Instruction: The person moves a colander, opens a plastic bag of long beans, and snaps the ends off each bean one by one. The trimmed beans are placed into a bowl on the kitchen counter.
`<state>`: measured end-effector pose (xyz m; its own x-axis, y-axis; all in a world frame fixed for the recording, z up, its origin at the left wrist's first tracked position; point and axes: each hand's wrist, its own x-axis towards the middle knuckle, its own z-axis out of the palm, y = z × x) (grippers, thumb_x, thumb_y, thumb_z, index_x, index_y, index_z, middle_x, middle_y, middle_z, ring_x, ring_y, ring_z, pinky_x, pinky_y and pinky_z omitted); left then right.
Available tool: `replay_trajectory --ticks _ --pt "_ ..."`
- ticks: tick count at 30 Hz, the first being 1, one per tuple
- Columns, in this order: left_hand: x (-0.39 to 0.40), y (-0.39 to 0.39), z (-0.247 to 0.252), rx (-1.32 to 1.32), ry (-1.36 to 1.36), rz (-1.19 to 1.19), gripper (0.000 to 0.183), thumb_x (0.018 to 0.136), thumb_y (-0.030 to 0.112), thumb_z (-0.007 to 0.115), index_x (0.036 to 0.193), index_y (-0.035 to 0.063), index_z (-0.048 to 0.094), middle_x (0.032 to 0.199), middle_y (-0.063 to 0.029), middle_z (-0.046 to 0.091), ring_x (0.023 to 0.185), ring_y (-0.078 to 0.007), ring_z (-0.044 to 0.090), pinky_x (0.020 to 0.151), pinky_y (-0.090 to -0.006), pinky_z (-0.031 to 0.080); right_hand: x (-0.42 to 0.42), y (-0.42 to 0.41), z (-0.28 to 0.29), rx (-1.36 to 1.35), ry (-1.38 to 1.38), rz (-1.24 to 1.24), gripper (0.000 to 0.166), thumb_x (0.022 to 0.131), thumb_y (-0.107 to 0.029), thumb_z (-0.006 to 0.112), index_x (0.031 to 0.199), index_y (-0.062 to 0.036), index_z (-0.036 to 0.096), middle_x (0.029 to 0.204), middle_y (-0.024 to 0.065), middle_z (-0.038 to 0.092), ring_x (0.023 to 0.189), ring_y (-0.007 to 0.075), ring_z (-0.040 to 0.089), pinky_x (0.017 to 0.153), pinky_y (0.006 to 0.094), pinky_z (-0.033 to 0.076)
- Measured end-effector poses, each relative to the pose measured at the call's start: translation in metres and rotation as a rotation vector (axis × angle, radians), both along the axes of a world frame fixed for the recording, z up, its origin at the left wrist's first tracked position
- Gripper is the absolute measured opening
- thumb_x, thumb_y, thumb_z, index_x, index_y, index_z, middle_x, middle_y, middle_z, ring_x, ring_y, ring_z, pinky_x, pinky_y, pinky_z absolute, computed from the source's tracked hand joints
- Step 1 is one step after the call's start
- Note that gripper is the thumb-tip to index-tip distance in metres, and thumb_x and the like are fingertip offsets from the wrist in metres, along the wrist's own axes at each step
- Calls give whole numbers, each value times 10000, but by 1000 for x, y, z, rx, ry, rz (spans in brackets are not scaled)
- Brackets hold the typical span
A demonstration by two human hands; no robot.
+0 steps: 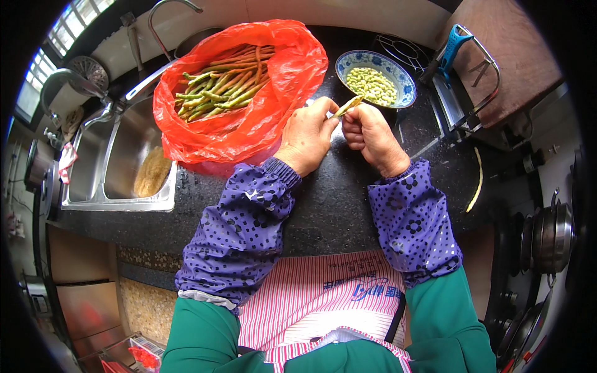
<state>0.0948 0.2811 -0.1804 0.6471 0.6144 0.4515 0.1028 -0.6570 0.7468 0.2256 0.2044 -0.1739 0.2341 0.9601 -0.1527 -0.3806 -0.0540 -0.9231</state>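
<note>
Between my two hands is a bean pod, split along its length. My left hand pinches its lower end between thumb and fingers. The fingers of my right hand are closed on its upper end. Just behind my right hand stands a blue-and-white patterned bowl with shelled green beans in it. A red plastic bag, wide at the mouth, lies against the far side of my left hand. Long green and reddish bean pods fill its middle.
At left is a double stainless steel sink with a brown scrubbing pad and a tap. A rack at right holds a blue-handled peeler, a cleaver and a wooden chopping board. One pale pod lies on the black countertop.
</note>
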Motion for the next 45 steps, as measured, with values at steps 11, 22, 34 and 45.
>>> replay_trajectory --ticks 11,22,34,45 --pt "0 -3 -1 36 6 7 69 813 35 571 878 15 572 574 -86 543 508 -136 527 496 -278 423 1 -2 -2 -62 -71 97 240 800 -247 458 593 -159 374 534 -67 329 415 29 253 370 177 176" --pt "1 -2 -2 -43 -33 -14 33 831 17 537 859 0 544 579 -51 525 510 -103 502 466 -249 391 -3 -2 1 1 -22 73 160 805 -180 433 653 -152 389 560 -66 332 427 23 258 374 170 193" --pt "2 0 -1 -416 -123 -129 121 881 98 517 975 23 524 657 -6 536 529 -48 460 455 -185 352 -6 -2 5 19 -86 96 143 825 -202 454 699 -136 442 562 -81 357 426 19 274 378 180 203" --pt "2 6 -2 -198 -156 -19 90 862 102 564 875 16 586 603 -14 542 522 -61 485 463 -217 386 -6 -4 6 2 -60 71 233 859 -264 482 672 -127 451 538 -70 363 408 19 265 372 171 187"
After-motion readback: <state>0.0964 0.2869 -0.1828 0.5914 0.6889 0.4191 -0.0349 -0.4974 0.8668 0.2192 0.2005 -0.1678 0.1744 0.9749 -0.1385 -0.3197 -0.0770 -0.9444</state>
